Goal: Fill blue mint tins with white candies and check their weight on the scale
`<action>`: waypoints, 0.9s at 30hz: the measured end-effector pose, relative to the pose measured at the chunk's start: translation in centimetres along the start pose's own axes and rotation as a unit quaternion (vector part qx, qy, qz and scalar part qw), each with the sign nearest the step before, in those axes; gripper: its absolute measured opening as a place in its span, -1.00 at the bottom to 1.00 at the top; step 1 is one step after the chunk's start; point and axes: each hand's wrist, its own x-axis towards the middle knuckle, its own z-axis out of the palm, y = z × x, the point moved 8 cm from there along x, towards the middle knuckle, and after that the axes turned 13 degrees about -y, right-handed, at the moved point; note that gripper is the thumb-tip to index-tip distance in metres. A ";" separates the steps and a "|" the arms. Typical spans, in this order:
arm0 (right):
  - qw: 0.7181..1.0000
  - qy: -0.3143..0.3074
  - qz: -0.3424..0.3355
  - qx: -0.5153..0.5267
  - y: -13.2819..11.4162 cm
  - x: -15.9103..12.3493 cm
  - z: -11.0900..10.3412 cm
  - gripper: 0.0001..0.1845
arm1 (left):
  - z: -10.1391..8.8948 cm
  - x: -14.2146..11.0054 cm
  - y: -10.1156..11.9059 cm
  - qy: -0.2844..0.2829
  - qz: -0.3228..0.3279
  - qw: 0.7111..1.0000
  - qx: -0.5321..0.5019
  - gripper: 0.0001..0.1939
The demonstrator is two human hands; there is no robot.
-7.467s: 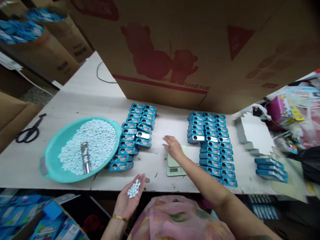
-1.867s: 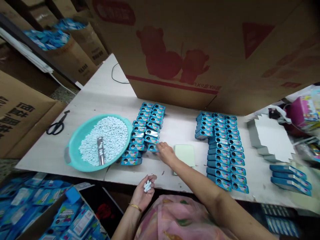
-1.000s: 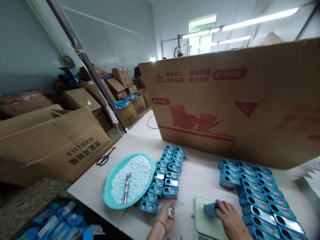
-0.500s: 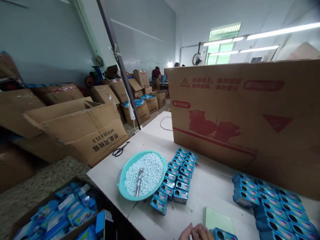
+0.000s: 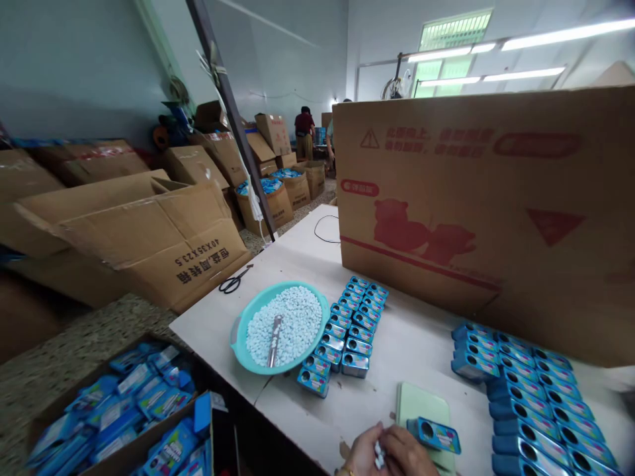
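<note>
My left hand [image 5: 361,455] is cupped at the table's front edge, with several small white pellets [image 5: 380,455] in it. Close against it, my right hand [image 5: 411,453] has its fingers bent over the pellets; its fingertips are partly hidden. Just right of my right hand, a blue tin [image 5: 436,435] with a dark round hole in its top rests on a flat pale green pad [image 5: 421,402]. A turquoise bowl [image 5: 238,349] full of white pellets [image 5: 302,317] stands to the left, with a metal scoop [image 5: 274,340] lying in it.
Rows of blue tins [image 5: 357,344] stand beside the bowl, and more tins [image 5: 530,403] fill the right side. A large carton [image 5: 436,198] closes off the back. Scissors [image 5: 235,281] lie at the left edge. Below is a box of blue packages [image 5: 119,410]. A person [image 5: 304,132] stands far off.
The view has tipped down, so more of my hands shows. White pellets are now plainly visible between them. The blue tin on the pad has come into fuller view.
</note>
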 end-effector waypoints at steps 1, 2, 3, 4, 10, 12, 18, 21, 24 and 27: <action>1.000 -0.005 0.001 0.019 0.2 0.0 -0.2 -0.80 | 0.4 0.2 -0.2 -0.001 -0.008 1.000 -0.005 -0.75; 0.999 -0.005 0.002 0.036 0.3 0.0 -0.5 -0.80 | 0.8 0.3 -0.3 -0.005 -0.014 1.000 -0.011 -0.74; 0.999 0.001 0.000 0.050 0.4 -0.1 -0.9 -0.80 | 1.2 0.4 -0.4 -0.010 -0.017 1.000 -0.017 -0.75; 0.998 0.011 -0.003 0.060 0.5 -0.2 -1.2 -0.80 | 1.6 0.4 -0.5 -0.014 -0.019 0.999 -0.023 -0.77; 0.984 0.107 0.062 0.125 2.5 -1.9 -5.9 -0.84 | 2.3 0.4 -0.1 -0.022 0.013 0.999 0.018 -0.81; 0.973 0.152 0.112 0.129 4.1 -3.2 -8.2 -0.85 | 2.3 0.0 0.5 -0.014 0.033 0.999 0.031 -0.83; 0.973 0.130 0.189 0.021 7.8 -5.3 -10.1 -0.84 | 0.0 -0.8 2.7 0.050 0.059 0.994 0.079 -0.85; 0.973 0.089 0.208 -0.046 8.0 -5.0 -8.7 -0.79 | -1.4 -1.2 2.5 0.074 0.055 0.992 0.083 -0.84; 0.973 0.030 0.204 -0.106 7.2 -4.3 -7.0 -0.79 | -2.2 -1.8 2.1 0.085 0.055 0.991 0.088 -0.84; 0.975 0.008 0.188 -0.122 6.6 -4.0 -6.0 -0.79 | -2.1 -1.9 1.9 0.080 0.056 0.991 0.094 -0.84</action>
